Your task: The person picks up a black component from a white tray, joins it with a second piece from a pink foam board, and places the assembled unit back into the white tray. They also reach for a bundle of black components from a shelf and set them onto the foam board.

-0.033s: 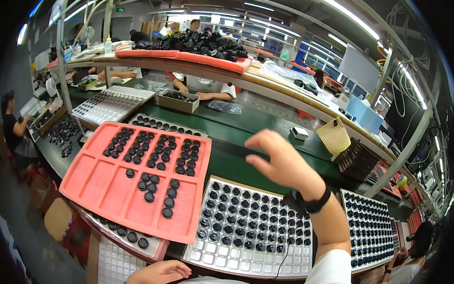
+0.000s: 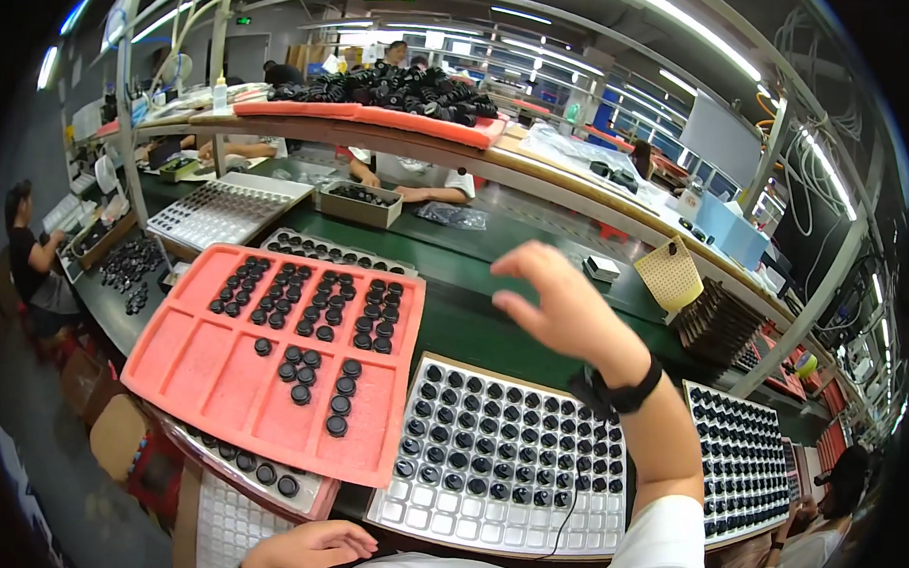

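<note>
My right hand is raised above the far edge of a white blister tray. Its thumb and forefinger curve apart, with nothing visible between them. The tray holds rows of small black round parts, while its nearest rows of pockets are bare. At the lower edge my left hand hangs low, fingers stretched out and holding nothing I can see. Ahead of it lies a pink compartment tray, tilted, with black round caps grouped in several of its compartments.
Another filled white tray stands to the right. Under the pink tray are more trays with black parts. Beyond the green bench, a shelf bears a heap of black parts. Co-workers' arms rest near a cardboard box.
The view has shifted very slightly. My left hand has moved a little to the left; my right hand is a touch lower in the arm's bend, otherwise much the same.
</note>
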### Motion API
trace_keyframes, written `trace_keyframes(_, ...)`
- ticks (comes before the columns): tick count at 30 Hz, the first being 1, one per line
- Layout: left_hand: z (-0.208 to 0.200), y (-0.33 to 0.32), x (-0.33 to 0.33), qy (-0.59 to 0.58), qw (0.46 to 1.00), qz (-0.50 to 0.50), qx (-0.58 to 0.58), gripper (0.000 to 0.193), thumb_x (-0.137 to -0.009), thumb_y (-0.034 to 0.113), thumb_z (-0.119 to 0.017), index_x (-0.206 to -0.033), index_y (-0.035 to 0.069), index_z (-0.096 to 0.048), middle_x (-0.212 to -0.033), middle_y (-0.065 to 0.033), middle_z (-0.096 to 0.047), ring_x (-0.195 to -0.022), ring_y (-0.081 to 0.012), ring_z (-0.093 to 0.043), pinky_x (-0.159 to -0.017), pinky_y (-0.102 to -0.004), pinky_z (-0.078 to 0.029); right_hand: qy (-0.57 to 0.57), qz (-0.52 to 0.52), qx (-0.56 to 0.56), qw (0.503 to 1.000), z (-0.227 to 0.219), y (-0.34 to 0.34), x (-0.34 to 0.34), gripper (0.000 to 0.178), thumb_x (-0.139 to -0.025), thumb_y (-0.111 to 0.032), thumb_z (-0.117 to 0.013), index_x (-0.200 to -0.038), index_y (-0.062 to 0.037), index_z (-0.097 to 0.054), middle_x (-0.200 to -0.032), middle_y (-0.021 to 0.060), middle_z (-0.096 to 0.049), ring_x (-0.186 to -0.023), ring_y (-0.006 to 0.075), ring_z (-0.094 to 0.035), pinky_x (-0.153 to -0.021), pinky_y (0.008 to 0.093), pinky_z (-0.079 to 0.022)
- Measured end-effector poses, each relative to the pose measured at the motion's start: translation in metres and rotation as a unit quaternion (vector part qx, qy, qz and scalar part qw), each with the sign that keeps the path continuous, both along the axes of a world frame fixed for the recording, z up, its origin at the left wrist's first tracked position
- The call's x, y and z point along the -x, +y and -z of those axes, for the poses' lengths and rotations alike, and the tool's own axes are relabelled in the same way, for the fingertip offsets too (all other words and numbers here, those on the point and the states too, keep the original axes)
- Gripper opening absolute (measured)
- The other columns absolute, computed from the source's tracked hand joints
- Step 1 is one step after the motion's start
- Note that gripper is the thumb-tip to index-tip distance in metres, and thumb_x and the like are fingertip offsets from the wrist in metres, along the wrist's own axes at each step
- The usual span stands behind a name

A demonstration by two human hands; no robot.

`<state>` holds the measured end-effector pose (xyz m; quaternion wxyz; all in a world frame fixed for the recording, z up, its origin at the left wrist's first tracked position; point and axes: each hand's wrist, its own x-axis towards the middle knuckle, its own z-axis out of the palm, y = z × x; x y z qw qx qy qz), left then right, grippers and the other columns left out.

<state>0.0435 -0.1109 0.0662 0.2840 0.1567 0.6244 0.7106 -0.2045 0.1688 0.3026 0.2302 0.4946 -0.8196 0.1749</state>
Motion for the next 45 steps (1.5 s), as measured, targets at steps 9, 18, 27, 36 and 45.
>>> trace_keyframes(9, -0.215, -0.033, 0.055, 0.353, 0.915, -0.092, 0.172, 0.017, -0.086, 0.008, -0.062, -0.1, 0.0, -0.059, -0.094, -0.007, -0.06, -0.082, -0.0115, -0.059, -0.072, -0.0249, -0.049, 0.294, 0.182, 0.068, 0.936, -0.025, -0.022, 0.138, 0.05, -0.074, -0.015, -0.066, -0.12, -0.0051, -0.047, -0.119, 0.0131, -0.052, -0.113, 0.0302, -0.047, -0.098, 0.0406, -0.035)
trace_keyframes(18, -0.345, 0.014, 0.247, 0.388, 0.842, -0.255, 0.274, 0.015, -0.087, 0.018, -0.059, -0.091, 0.003, -0.059, -0.085, -0.0036, -0.062, -0.075, -0.0095, -0.058, -0.068, -0.0239, -0.049, 0.308, 0.262, 0.04, 0.913, 0.003, -0.03, 0.159, 0.067, -0.068, -0.018, -0.065, -0.128, -0.0043, -0.04, -0.127, 0.0103, -0.044, -0.122, 0.0253, -0.039, -0.104, 0.0398, -0.027)
trace_keyframes(27, -0.352, 0.042, 0.408, 0.635, 0.474, -0.275, 0.545, 0.026, -0.079, 0.023, -0.064, -0.091, 0.0, -0.062, -0.089, -0.017, -0.064, -0.084, -0.03, -0.062, -0.077, -0.039, -0.049, 0.314, 0.265, 0.057, 0.91, 0.01, -0.03, 0.172, 0.068, -0.067, -0.02, -0.063, -0.129, -0.0043, -0.04, -0.126, 0.0098, -0.045, -0.123, 0.0252, -0.038, -0.105, 0.039, -0.025)
trace_keyframes(36, -0.358, 0.058, 0.456, 0.493, 0.483, -0.257, 0.677, 0.031, -0.074, 0.025, -0.067, -0.094, 0.002, -0.065, -0.096, -0.019, -0.065, -0.095, -0.0315, -0.062, -0.082, -0.0391, -0.049, 0.317, 0.253, 0.075, 0.911, 0.012, -0.03, 0.175, 0.067, -0.066, -0.019, -0.062, -0.128, -0.0039, -0.041, -0.125, 0.0099, -0.046, -0.123, 0.0252, -0.038, -0.106, 0.0385, -0.023)
trace_keyframes(45, -0.353, 0.054, 0.469, 0.482, 0.496, -0.256, 0.675, 0.035, -0.07, 0.026, -0.071, -0.093, 0.0, -0.064, -0.1, -0.0191, -0.064, -0.093, -0.0321, -0.062, -0.08, -0.0377, -0.049, 0.323, 0.249, 0.088, 0.909, 0.012, -0.032, 0.176, 0.066, -0.066, -0.018, -0.061, -0.127, -0.0038, -0.042, -0.124, 0.0102, -0.046, -0.122, 0.0249, -0.039, -0.106, 0.0382, -0.023)
